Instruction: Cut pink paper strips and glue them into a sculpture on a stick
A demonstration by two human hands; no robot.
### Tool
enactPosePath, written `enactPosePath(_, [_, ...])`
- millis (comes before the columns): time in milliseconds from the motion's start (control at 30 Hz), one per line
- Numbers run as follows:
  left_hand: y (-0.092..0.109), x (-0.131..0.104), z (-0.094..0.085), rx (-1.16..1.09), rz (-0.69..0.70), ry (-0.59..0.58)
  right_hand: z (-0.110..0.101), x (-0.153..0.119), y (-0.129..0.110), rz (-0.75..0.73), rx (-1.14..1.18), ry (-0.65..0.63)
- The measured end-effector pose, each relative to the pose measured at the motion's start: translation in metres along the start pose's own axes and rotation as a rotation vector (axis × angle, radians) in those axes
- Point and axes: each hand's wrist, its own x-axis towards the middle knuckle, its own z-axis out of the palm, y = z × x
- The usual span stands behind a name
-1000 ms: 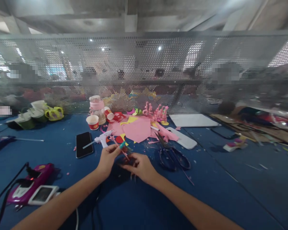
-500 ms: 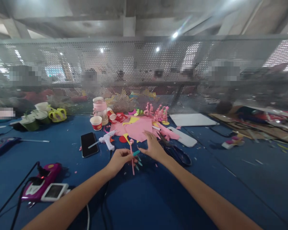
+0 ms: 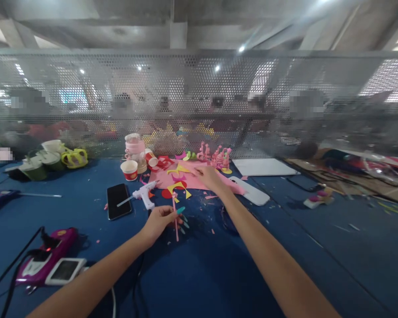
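Note:
Between the thumb and fingers of my left hand point(image 3: 162, 223) is a thin pink strip point(image 3: 175, 227), upright, with a small curl at its top. My right hand point(image 3: 207, 176) reaches over the pink sheets point(image 3: 162, 180), its fingers at a pink piece near their far edge; the fingertips are too small to make out. Yellow scraps point(image 3: 180, 187) and a red round piece point(image 3: 166, 193) lie just beyond my left hand. A white glue gun point(image 3: 145, 193) rests left of the sheets. Dark scissors point(image 3: 230, 221) are partly hidden by my right forearm.
Left are a black phone point(image 3: 118, 201), a purple power strip point(image 3: 49, 260) with cables, a paper cup point(image 3: 129, 170) and a bottle point(image 3: 135, 150). Pink curled figures point(image 3: 220, 157) stand at the back. Right are a white phone point(image 3: 250, 192) and a white board point(image 3: 264, 167). A perforated screen point(image 3: 192, 88) bounds the table.
My right hand has moved away from my left hand, forward over the pink sheets. A pink sheet has shifted, showing more yellow scraps. My left hand still holds the strip.

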Motion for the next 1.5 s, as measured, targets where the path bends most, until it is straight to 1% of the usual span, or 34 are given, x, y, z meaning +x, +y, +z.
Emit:
enactPosePath(100, [-0.001,0.002,0.0,0.012,-0.02,-0.001,-0.021,0.008,0.006,0.066,0.031,0.179])
enactPosePath(200, [-0.001,0.002,0.001,0.017,-0.041,-0.013,-0.036,0.011,0.007,0.118,0.068,0.38])
enactPosePath(233, [0.0,0.002,0.001,0.019,-0.047,-0.015,-0.039,0.01,0.005,0.107,0.102,0.473])
enactPosePath(300, [0.0,0.002,0.001,0.021,-0.056,-0.012,-0.044,0.007,-0.001,0.029,0.189,0.677])
enactPosePath(333, [0.001,0.002,0.001,0.023,-0.06,-0.008,-0.047,0.005,-0.005,-0.023,0.22,0.756])
enactPosePath(367, [0.001,0.002,0.001,0.024,-0.063,-0.004,-0.05,0.003,-0.009,-0.07,0.233,0.806])
enactPosePath(433, [0.001,0.002,0.001,0.025,-0.065,0.004,-0.059,-0.002,-0.016,-0.126,0.213,0.838])
enactPosePath(533, [0.001,0.002,0.001,0.024,-0.061,-0.009,-0.076,-0.007,-0.023,-0.171,0.177,0.878])
enactPosePath(600, [0.001,0.002,0.001,0.026,-0.052,-0.029,-0.087,-0.009,-0.026,-0.189,0.182,0.93])
enactPosePath(667, [0.001,0.002,0.002,0.028,-0.046,-0.04,-0.093,-0.011,-0.027,-0.214,0.209,0.95])
enactPosePath(733, [0.001,0.002,0.002,0.03,-0.048,-0.035,-0.092,-0.011,-0.028,-0.249,0.255,0.91])
enactPosePath(800, [0.0,0.003,0.003,0.04,-0.05,-0.023,-0.083,-0.008,-0.026,-0.281,0.315,0.806])
enactPosePath(867, [0.0,0.002,0.002,0.056,-0.046,-0.017,-0.067,-0.003,-0.02,-0.293,0.379,0.642])
enactPosePath(933, [0.0,0.002,0.002,0.064,-0.041,-0.023,-0.048,0.002,-0.011,-0.274,0.42,0.447])
enactPosePath(1033, [-0.001,0.001,0.001,0.067,-0.045,-0.033,-0.018,0.007,0.005,-0.27,0.416,0.156])
enactPosePath(1133, [-0.001,0.002,0.001,0.075,-0.048,-0.038,0.006,0.006,0.014,-0.211,0.341,-0.022])
enactPosePath(1200, [-0.001,0.002,0.001,0.08,-0.047,-0.04,0.014,0.004,0.015,-0.149,0.23,-0.161])
enactPosePath(1267, [0.0,0.003,0.001,0.081,-0.046,-0.039,0.014,0.002,0.015,-0.097,0.147,-0.272])
enactPosePath(1300, [0.0,0.003,0.001,0.079,-0.045,-0.04,0.011,0.003,0.016,-0.076,0.122,-0.302])
enactPosePath(1400, [0.0,0.002,0.002,0.069,-0.04,-0.04,-0.01,0.005,0.026,0.025,0.05,-0.284])
enactPosePath(1433, [0.0,0.002,0.002,0.069,-0.036,-0.039,-0.018,0.006,0.031,0.088,0.003,-0.261])
enactPosePath(1500, [0.0,0.002,0.002,0.075,-0.028,-0.038,-0.033,0.007,0.044,0.21,-0.093,-0.252])
